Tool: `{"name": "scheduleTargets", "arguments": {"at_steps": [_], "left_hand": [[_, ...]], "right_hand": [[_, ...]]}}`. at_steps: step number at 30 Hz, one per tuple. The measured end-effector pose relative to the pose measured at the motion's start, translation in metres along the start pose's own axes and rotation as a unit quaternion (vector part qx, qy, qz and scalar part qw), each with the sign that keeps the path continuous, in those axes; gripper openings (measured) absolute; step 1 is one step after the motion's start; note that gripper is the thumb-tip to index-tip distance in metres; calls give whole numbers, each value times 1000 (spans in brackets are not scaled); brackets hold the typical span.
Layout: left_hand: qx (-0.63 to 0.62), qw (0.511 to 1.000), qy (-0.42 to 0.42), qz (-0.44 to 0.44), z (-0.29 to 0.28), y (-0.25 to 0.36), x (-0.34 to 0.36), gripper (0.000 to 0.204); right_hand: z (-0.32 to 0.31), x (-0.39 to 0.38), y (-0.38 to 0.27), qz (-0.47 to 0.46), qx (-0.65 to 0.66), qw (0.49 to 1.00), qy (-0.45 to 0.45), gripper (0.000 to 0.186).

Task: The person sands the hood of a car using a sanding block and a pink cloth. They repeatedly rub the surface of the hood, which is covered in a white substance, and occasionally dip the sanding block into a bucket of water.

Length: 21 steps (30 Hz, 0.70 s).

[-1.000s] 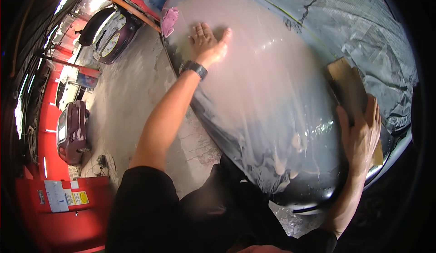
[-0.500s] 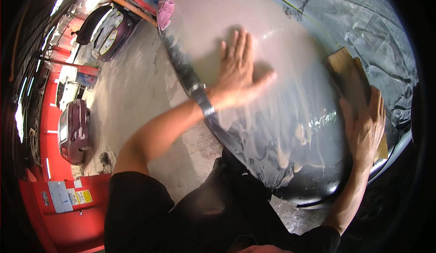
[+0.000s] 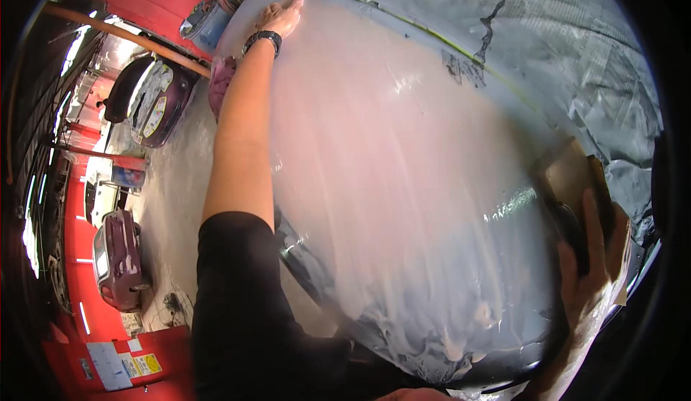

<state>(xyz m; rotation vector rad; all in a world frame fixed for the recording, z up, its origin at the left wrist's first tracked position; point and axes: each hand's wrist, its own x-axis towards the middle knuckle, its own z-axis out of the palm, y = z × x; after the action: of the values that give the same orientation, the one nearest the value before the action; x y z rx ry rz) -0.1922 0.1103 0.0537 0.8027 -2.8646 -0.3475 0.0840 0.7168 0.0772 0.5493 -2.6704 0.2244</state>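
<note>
My left hand rests on the far upper end of a curved car panel coated in wet, milky pale pink slurry over grey and black, with its fingers apart and no object visible in it. A pink cloth lies on the panel's left edge, partly hidden by my forearm. My right hand grips a flat brown block at the panel's right side, its lower part hidden by the fingers.
Grey crinkled covering borders the panel. Up top are a blue bucket with hoses and an orange pole. Leftward stand a dark car part, a maroon car body and a red panel with labels.
My left hand has moved from the panel's middle to its far upper end. The whole view has shifted; my right hand still grips the block and appears lower in view.
</note>
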Motion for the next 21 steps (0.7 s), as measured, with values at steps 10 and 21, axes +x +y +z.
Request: {"name": "scheduleTargets", "arguments": {"at_steps": [10,21], "left_hand": [[22,999,-9,22,11,46,-77,99],[-20,985,10,171,28,146,-315,100]], "right_hand": [[-10,10,-9,-12,25,1000,9,65],[-7,-5,3,-67,14,996,63,61]]}}
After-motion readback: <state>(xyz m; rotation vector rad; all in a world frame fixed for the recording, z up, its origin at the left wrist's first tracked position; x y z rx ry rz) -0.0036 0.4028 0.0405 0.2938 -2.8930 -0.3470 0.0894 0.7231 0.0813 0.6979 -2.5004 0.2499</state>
